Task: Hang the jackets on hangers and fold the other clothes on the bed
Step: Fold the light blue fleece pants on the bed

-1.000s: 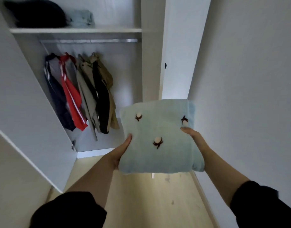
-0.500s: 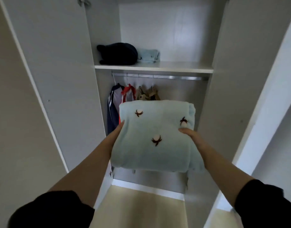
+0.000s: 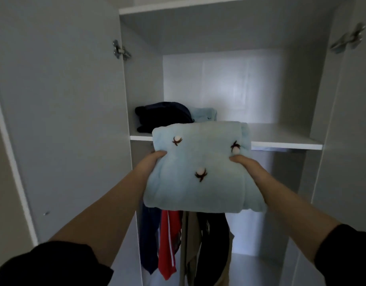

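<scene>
The left hand [image 3: 155, 159] and right hand [image 3: 247, 165] are pinching the folded blue garment [image 3: 198, 162] at its sides, thumbs on top, fingers hidden beneath, level with the shelf [image 3: 281, 139]; soft and floppy, it is probably needing support underneath

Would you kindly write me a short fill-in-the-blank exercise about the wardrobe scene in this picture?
The folded garment gripped by the left hand and right hand is light ____ in colour.
On the shelf, the dark garment lies to the ____ of the pale garment.
Below the shelf, the jacket with a white stripe is ____.
Missing words: blue, left, red.
</scene>
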